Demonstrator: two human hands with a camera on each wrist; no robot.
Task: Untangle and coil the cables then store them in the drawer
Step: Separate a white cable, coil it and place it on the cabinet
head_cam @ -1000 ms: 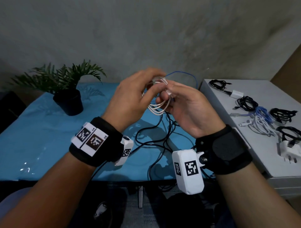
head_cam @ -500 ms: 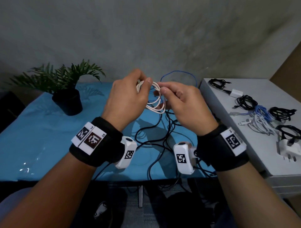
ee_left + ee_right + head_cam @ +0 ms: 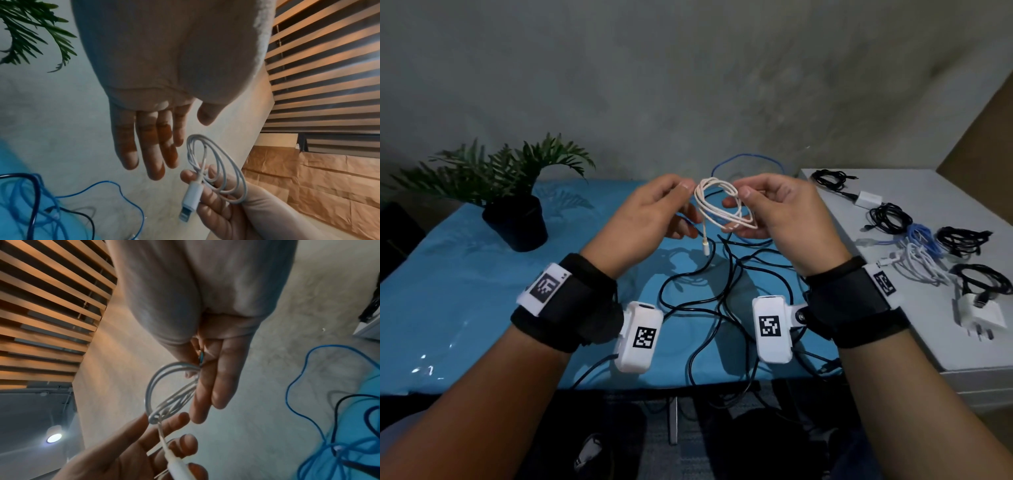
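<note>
A white cable [image 3: 702, 202] wound into a small coil hangs in the air above the blue table [image 3: 465, 291]. My right hand [image 3: 743, 205] pinches the coil between thumb and fingers, as the right wrist view [image 3: 205, 378] also shows. The cable's plug end [image 3: 706, 247] dangles below the coil. My left hand [image 3: 685, 205] is just left of the coil. In the left wrist view its fingers [image 3: 156, 146] are straight, the thumb is apart, and they hold nothing. Tangled black cables [image 3: 722, 298] lie on the table under my hands, with a blue cable [image 3: 743, 159] behind.
A grey cabinet [image 3: 928, 212] stands at the right. Several coiled black, blue and white cables [image 3: 890, 217] and a white charger [image 3: 979, 315] lie on its top. A potted plant [image 3: 517, 219] stands on the table's far left. No drawer opening shows.
Both hands were close together on the white coil. They have drawn apart, the left hand has let go, and the plug end now hangs free.
</note>
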